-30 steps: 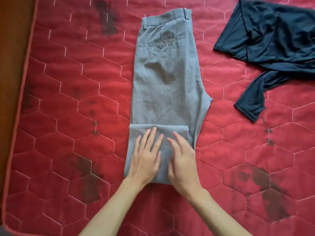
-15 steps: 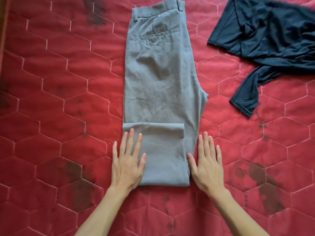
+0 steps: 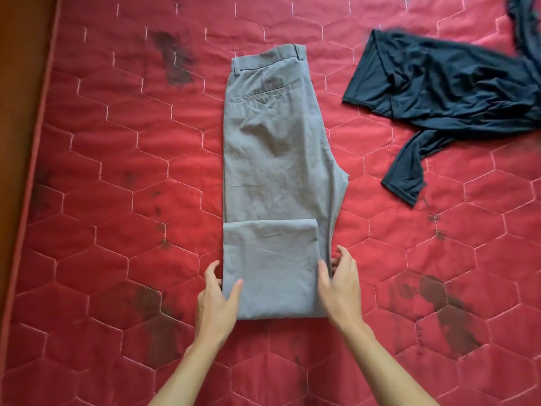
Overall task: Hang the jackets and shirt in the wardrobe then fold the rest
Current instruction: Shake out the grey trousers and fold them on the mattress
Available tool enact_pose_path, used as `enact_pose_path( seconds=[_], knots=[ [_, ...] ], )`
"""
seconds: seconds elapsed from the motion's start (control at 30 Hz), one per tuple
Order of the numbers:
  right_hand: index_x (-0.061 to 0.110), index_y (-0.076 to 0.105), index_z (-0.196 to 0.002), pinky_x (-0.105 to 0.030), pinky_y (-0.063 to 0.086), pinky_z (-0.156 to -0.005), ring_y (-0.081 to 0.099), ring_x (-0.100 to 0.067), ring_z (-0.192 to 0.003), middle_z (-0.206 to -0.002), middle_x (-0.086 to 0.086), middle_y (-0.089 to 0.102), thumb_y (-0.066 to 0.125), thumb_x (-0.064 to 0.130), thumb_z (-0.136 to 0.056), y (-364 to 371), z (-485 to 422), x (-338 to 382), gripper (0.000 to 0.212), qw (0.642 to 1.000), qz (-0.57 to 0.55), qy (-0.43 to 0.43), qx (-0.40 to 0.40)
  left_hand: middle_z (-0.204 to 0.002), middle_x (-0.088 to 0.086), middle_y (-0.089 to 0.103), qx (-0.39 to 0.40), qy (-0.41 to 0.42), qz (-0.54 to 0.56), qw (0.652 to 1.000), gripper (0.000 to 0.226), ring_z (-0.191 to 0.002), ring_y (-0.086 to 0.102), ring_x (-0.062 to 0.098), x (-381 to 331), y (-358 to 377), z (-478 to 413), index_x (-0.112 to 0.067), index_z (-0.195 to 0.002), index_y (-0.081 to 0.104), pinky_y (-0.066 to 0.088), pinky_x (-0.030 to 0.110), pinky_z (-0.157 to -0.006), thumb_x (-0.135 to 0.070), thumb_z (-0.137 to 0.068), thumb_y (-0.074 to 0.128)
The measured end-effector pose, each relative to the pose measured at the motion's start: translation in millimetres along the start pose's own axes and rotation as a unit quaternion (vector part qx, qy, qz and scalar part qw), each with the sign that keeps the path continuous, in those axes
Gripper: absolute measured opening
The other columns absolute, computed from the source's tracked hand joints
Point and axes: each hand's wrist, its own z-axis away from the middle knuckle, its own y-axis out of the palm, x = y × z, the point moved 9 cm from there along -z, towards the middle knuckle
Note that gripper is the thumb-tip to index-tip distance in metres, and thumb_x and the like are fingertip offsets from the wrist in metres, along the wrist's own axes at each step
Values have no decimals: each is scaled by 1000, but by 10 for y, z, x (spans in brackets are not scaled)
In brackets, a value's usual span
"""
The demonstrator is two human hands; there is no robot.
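Grey trousers (image 3: 278,159) lie lengthwise on the red quilted mattress (image 3: 117,186), waistband at the far end, legs doubled back into a folded flap (image 3: 270,268) at the near end. My left hand (image 3: 218,300) grips the flap's left edge, thumb on top of the cloth and fingers tucked under. On the opposite side my right hand (image 3: 341,284) holds the flap's right edge the same way. A dark navy long-sleeved top (image 3: 439,92) lies crumpled at the far right, apart from the trousers.
The mattress carries dark stains in several spots. Its left border (image 3: 35,159) runs along a brown wooden floor strip (image 3: 17,83). Open red mattress surface lies to the left of the trousers and at the near right.
Both hands went from pressing flat on the flap, to resting beside it, to gripping its two side edges. The view has pulled back and shifted left.
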Motion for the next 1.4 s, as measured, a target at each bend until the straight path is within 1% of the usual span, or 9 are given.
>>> enact_pose_path(
  seconds=[0.17,0.3,0.47,0.6,0.83,0.93,1.13,1.23,1.4],
  knots=[
    [7,42,-137,-42,46,-90,58,-35,-112,-117,-15,65,57,23,-91,-113,-814,309,52,999,-18,44,-23,-91,-10,70,24,-3,16,1000,44,-90,67,17,77,8,-132,-23,-124,53,43,27,-69,-26,-87,76],
    [0,63,-99,-37,39,-73,61,-39,-96,-98,-22,68,57,24,-93,-266,-1296,488,25,998,22,29,-45,-88,-10,71,16,1,23,1000,41,-86,68,17,117,51,-169,-28,-120,51,50,36,-72,-28,-87,76],
    [11,57,-64,-31,49,-56,51,-14,-47,-61,-3,51,57,32,-98,-246,-1383,20,40,948,-257,182,-48,-93,-9,73,4,-3,42,999,31,-87,69,17,119,36,-164,-23,-111,57,47,28,-70,-25,-86,77],
    [5,66,-82,-14,48,-43,59,0,-41,-66,-4,61,52,24,-103,-214,-1045,-205,32,939,-274,209,-11,-89,-8,72,10,-18,41,999,16,-88,69,19,103,-2,-187,-19,-97,65,44,28,-69,-32,-90,72],
    [16,59,-101,-39,57,-66,69,-19,-76,-87,0,67,66,59,-85,56,-16,-174,47,973,-18,107,204,-58,4,51,59,-22,-43,997,52,-69,48,34,88,-43,-167,-11,-61,44,32,41,-64,-46,-97,57],
    [17,58,-105,-34,47,-72,63,-17,-90,-97,4,67,73,54,-80,123,279,-239,47,968,29,111,223,-60,5,52,109,-32,-34,993,55,-66,49,30,225,-10,-185,-2,-71,58,34,38,-61,-52,-95,58],
    [20,66,-68,-17,36,-51,51,0,-53,-56,15,62,70,43,-88,-10,716,-219,31,952,-85,161,245,-79,14,75,140,-48,89,985,40,-79,72,23,188,-202,121,-37,-124,47,53,41,-81,-32,-91,70],
    [16,63,-101,-12,43,-49,61,-4,-67,-88,7,67,67,35,-92,-200,803,-96,22,952,-151,165,211,-76,17,74,185,-19,193,963,40,-70,69,21,-194,-373,296,-40,-124,55,50,36,-70,-13,-95,66],
    [39,38,-141,-9,51,-70,68,-17,-98,-119,11,63,82,33,-80,-624,651,527,76,947,-251,55,191,-44,-7,53,129,33,235,963,44,-36,47,6,-847,-742,231,-27,-123,58,43,21,-40,7,-97,48]
  ],
)
